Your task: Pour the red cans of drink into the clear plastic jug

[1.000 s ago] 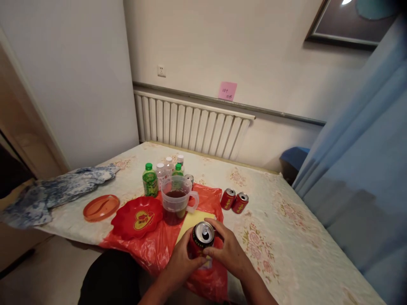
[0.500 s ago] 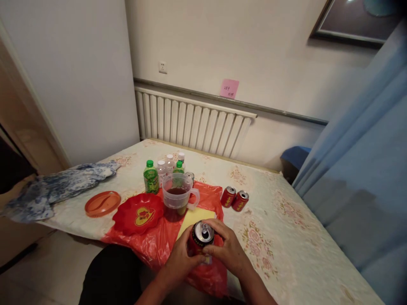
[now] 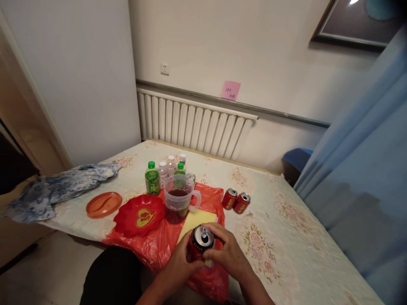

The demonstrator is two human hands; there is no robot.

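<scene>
A table [image 3: 286, 220] covered in a pale cloth with a flower print fills the middle of the view, standing before a white radiator [image 3: 193, 125] and beside a blue curtain [image 3: 365, 169] on the right. A crumpled blue and white cloth [image 3: 54, 190] lies over the table's far left edge. A red plastic bag [image 3: 159, 243] is spread on the near side of the table, hanging over its front edge, with a yellow sheet [image 3: 193, 220] lying on it. On the bag stands a clear measuring jug [image 3: 179, 199] holding dark liquid, handle to the right, and just left of it a red scalloped dish [image 3: 140, 215]. An orange lid [image 3: 103, 204] lies apart on the cloth further left. Behind the jug is a cluster of small bottles: a green bottle [image 3: 152, 178] at the left, clear ones with white caps [image 3: 167, 168] beside it. Two red cans [image 3: 235, 200] lie side by side, touching, to the right of the bag. At the near edge, over the bag, both hands hold one red can [image 3: 201, 242], upright and tilted a little towards the camera, its silver top and tab showing. The left hand [image 3: 181, 260] wraps the can's side from the left, fingers curled tight on it. The right hand [image 3: 227, 252] clasps it from the right, fingers closed round the rim, the thumb near the top edge.
</scene>
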